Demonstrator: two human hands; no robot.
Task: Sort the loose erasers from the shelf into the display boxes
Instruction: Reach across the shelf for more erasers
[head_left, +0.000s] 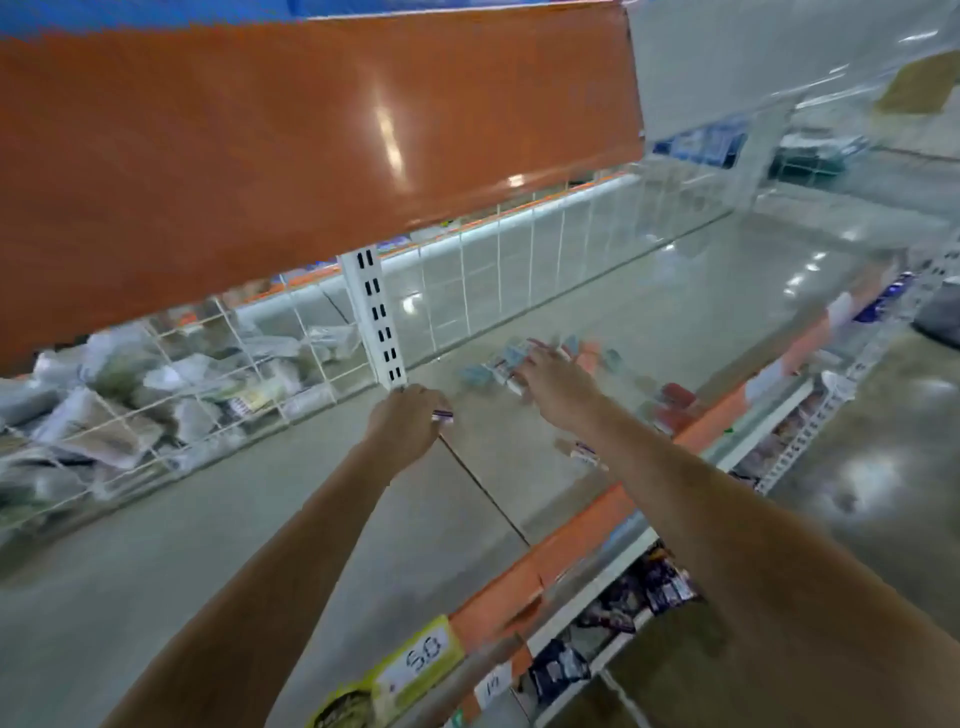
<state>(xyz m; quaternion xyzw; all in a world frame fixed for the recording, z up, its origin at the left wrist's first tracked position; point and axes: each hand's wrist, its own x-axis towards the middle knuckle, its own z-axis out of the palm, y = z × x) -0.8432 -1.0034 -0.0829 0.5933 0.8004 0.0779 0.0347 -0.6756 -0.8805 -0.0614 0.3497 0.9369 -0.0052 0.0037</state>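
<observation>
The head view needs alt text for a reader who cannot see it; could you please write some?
A person's right hand reaches for a blurred pile of loose erasers on a grey shelf, while the left hand holds a small eraser in curled fingers. A wire divider stands behind.

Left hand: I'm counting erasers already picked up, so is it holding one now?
Yes, the left hand is curled round a small eraser whose striped end pokes out beside the fingers.
</observation>
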